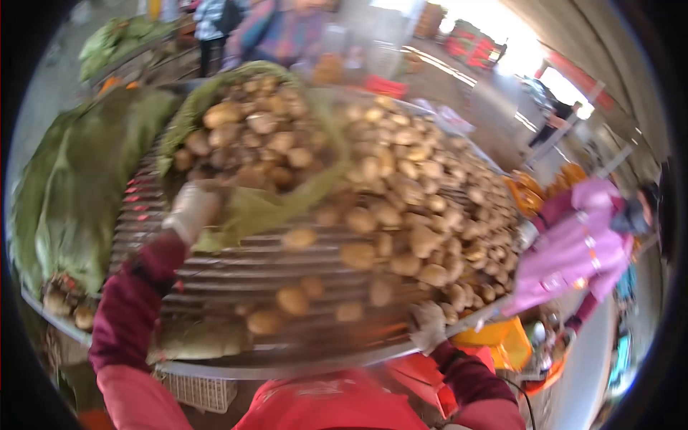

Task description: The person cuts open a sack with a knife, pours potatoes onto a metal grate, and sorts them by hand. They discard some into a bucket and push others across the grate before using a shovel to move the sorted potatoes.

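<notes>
My left hand (192,209), in a pale glove, is closed on the near edge of a green mesh sack (261,208). The sack's mouth gapes wide, showing many brown potatoes (261,123) inside. More potatoes (408,190) spread to the right across a slatted metal table (215,279), with several loose ones in front of me. My right hand (428,326), also gloved, is at the table's near rim beside the pile's front end. Its fingers are smeared by motion, and I cannot tell what, if anything, it grips.
Full green sacks (79,186) lie along the table's left side. A flattened green sack (201,337) rests near the front edge. On the right, a person in a purple smock (566,244) stands against the table above a yellow crate (502,344). People stand beyond the far side.
</notes>
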### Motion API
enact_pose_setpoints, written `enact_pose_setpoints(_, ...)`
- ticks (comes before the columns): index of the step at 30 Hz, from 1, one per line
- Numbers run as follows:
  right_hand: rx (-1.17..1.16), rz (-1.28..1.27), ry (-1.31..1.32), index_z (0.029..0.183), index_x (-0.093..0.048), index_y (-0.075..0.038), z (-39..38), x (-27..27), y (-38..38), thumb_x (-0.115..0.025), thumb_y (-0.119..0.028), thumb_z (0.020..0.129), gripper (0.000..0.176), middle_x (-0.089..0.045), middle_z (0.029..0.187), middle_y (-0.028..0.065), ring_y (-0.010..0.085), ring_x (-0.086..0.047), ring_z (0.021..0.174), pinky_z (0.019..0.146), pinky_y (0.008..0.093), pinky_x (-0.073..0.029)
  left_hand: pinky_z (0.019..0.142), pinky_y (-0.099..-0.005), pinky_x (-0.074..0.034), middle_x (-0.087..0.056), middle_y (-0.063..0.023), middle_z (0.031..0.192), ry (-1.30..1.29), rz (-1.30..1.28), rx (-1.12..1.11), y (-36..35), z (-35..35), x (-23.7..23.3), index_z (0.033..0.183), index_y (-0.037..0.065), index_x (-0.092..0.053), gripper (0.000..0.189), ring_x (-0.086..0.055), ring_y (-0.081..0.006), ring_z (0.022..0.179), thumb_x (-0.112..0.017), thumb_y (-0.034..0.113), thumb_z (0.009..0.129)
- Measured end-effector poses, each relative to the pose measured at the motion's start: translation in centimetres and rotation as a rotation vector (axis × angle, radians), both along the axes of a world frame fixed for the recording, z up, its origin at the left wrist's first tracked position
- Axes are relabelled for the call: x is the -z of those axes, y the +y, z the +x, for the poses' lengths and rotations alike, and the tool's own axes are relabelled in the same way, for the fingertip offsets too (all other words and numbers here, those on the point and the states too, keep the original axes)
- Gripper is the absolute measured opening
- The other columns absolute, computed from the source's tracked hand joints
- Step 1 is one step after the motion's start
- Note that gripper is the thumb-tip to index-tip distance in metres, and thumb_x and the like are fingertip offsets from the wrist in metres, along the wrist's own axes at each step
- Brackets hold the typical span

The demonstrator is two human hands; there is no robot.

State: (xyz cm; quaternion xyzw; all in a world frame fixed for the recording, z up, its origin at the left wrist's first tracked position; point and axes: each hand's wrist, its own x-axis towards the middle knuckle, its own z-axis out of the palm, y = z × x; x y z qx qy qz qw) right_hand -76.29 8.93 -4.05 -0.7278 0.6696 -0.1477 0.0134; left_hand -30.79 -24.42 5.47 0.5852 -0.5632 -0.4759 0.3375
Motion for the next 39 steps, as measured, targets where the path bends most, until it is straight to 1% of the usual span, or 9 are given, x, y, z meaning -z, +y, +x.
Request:
enact_pose_setpoints(3,-0.041,-0.024,-0.015,0.101,-0.063,-0.010,-0.7,1.7,-0.1,-0.063,-0.010,0.073,0.028,-0.061,0.088,0.0140,0.0364,-0.057,0.086,0.079,0.0483,-0.044,0.069,-0.0335,-0.050,-0.070,-0.0057,0.080,-0.405,-0.291,0.178,0.9,-1.5,1.6,0.106,0.002,-0.073,0.025,-0.060,-0.0146,0.073,-0.068,0.020,0.091)
enact_pose_setpoints(6,-0.041,-0.057,-0.039,0.101,-0.063,-0.010,-0.2,0.5,-0.4,-0.062,-0.008,0.072,0.029,-0.062,0.087,0.0138,0.0369,-0.057,0.085,0.079,0.0480,-0.044,0.070,-0.0364,-0.051,-0.070,-0.0182,0.082,-0.631,-0.325,0.222,2.7,-3.4,-1.3,0.107,0.002,-0.071,0.025,-0.065,-0.0263,0.072,-0.064,0.020,0.091)
enact_pose_setpoints(9,-0.048,-0.061,-0.024,0.101,-0.064,-0.010,-0.3,0.5,-0.1,-0.062,-0.008,0.072,0.029,-0.062,0.088,0.0135,0.0368,-0.057,0.085,0.079,0.0478,-0.044,0.073,-0.0404,-0.052,-0.070,-0.0223,0.086,-0.665,-0.396,0.270,3.6,-3.3,-1.1,0.105,0.003,-0.071,0.023,-0.067,-0.0362,0.079,-0.060,0.016,0.090)
enact_pose_setpoints(10,-0.047,-0.058,-0.018,0.101,-0.064,-0.010,-0.4,0.5,0.0,-0.063,-0.008,0.072,0.029,-0.062,0.088,0.0135,0.0368,-0.057,0.085,0.079,0.0478,-0.044,0.075,-0.0443,-0.053,-0.069,-0.0221,0.087,-0.862,-0.494,0.355,3.0,-2.7,0.3,0.101,0.004,-0.071,0.022,-0.066,-0.0406,0.084,-0.058,0.016,0.089)
enact_pose_setpoints(22,0.006,-0.052,0.008,0.096,-0.063,-0.013,-0.4,0.9,0.4,-0.064,-0.011,0.073,0.023,-0.061,0.084,0.0125,0.0368,-0.057,0.082,0.074,0.0490,-0.044,0.072,-0.0466,-0.053,-0.070,-0.0186,0.080,-1.150,-0.317,0.800,9.7,-4.8,-3.4,0.104,0.003,-0.062,0.049,-0.069,-0.0376,0.081,-0.070,0.048,0.084)
enact_pose_setpoints(26,-0.074,-0.177,0.066,0.092,-0.065,-0.013,0.9,-1.2,0.4,-0.062,-0.017,0.076,0.017,-0.063,0.085,0.0124,0.0353,-0.060,0.081,0.070,0.0477,-0.045,0.066,-0.0501,-0.052,-0.068,-0.0149,0.072,-1.146,-0.564,0.872,10.2,-3.7,-1.0,0.094,0.007,-0.061,0.022,-0.069,-0.0369,0.073,-0.066,0.027,0.085)
enact_pose_setpoints(28,0.136,0.509,0.456,0.093,-0.067,-0.013,0.0,2.8,-0.2,-0.061,-0.020,0.077,0.018,-0.064,0.083,0.0117,0.0334,-0.061,0.074,0.065,0.0466,-0.046,0.061,-0.0510,-0.050,-0.063,-0.0118,0.065,-1.094,-0.664,0.753,11.1,-3.5,-1.2,0.087,0.012,-0.063,0.009,-0.067,-0.0340,0.066,-0.061,0.017,0.080)
enact_pose_setpoints(32,0.000,-0.131,-0.003,0.104,-0.064,-0.007,0.0,0.3,0.8,-0.064,-0.017,0.074,0.031,-0.063,0.091,0.0127,0.0349,-0.062,0.088,0.072,0.0474,-0.050,0.072,-0.0502,-0.049,-0.067,-0.0169,0.076,-0.926,-0.688,0.696,11.0,-3.3,0.3,0.090,0.006,-0.063,0.012,-0.066,-0.0389,0.080,-0.061,0.014,0.081)
enact_pose_setpoints(39,0.002,-0.055,-0.035,0.103,-0.063,-0.007,0.1,-0.1,0.9,-0.068,-0.013,0.070,0.034,-0.062,0.098,0.0136,0.0378,-0.059,0.093,0.080,0.0480,-0.050,0.068,-0.0420,-0.051,-0.070,-0.0195,0.082,-0.708,-0.517,0.559,11.1,-3.6,1.0,0.095,0.004,-0.071,0.016,-0.068,-0.0353,0.079,-0.060,0.003,0.083)
